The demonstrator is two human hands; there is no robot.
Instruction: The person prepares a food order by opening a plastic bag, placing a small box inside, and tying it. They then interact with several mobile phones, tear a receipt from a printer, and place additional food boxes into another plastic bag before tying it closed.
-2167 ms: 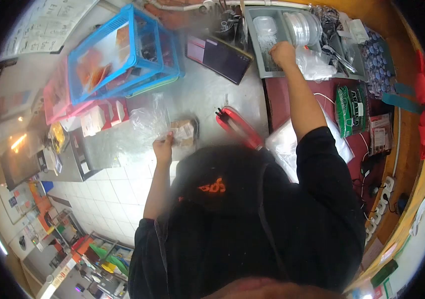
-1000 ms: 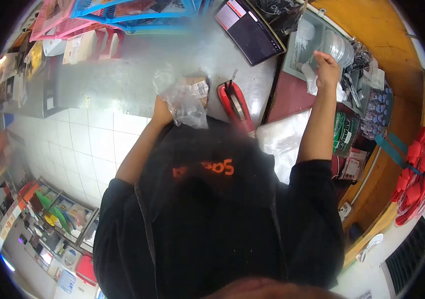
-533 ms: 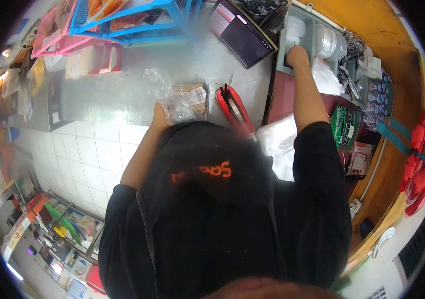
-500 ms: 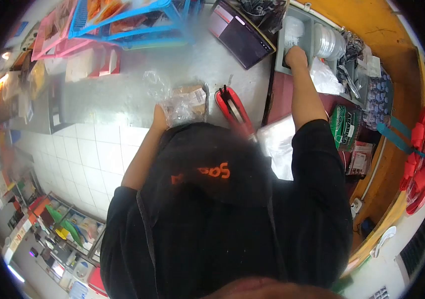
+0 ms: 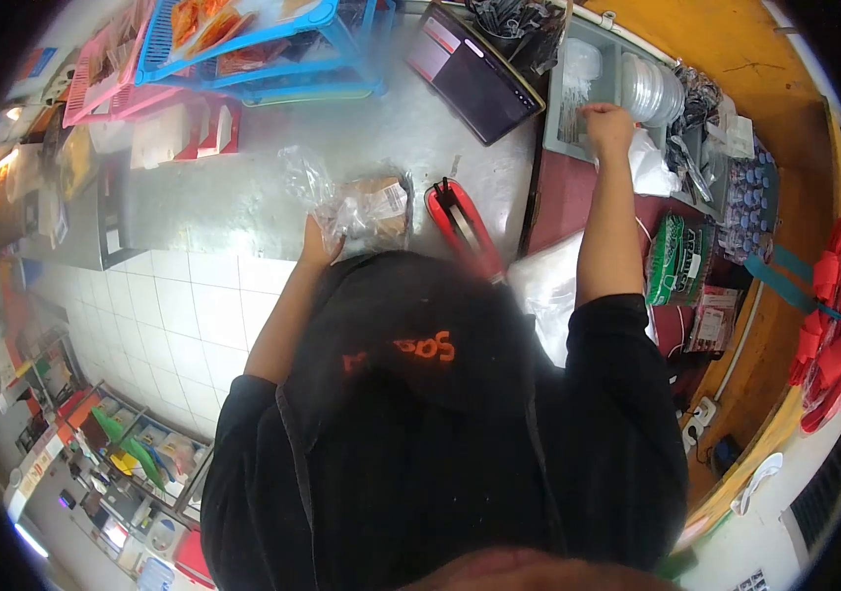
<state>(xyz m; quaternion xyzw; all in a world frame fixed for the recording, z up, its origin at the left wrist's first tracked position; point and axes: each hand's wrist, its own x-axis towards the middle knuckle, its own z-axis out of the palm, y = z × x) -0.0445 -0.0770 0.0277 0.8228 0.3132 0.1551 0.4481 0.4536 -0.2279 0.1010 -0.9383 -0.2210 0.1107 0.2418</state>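
Observation:
My left hand [image 5: 322, 241] is closed on the gathered side of a clear plastic bag [image 5: 346, 217]. Inside or just behind that bag lies a brown package [image 5: 381, 202] with a white printed label, resting on the metal counter. My right hand [image 5: 609, 128] is over a compartment of the grey divided tray [image 5: 566, 146], fingers pinched together; what they hold, if anything, is too small to make out. Thin pale pieces [image 5: 572, 113] lie in that compartment, beside a stack of clear round lids [image 5: 649, 89]. Between my hands is a red stapler-like tool [image 5: 465, 227].
A tablet [image 5: 474, 74] stands at the counter's back. Blue baskets [image 5: 272, 69] and pink baskets [image 5: 110, 94] with packets are at upper left. Clear plastic sheets [image 5: 548, 286], a green packet [image 5: 674, 258] and small bottles [image 5: 745, 202] are on the right.
My right hand has lifted and drawn back slightly toward me and to the right within the tray. My left hand has shifted a little, and the bag has bunched up around its fingers.

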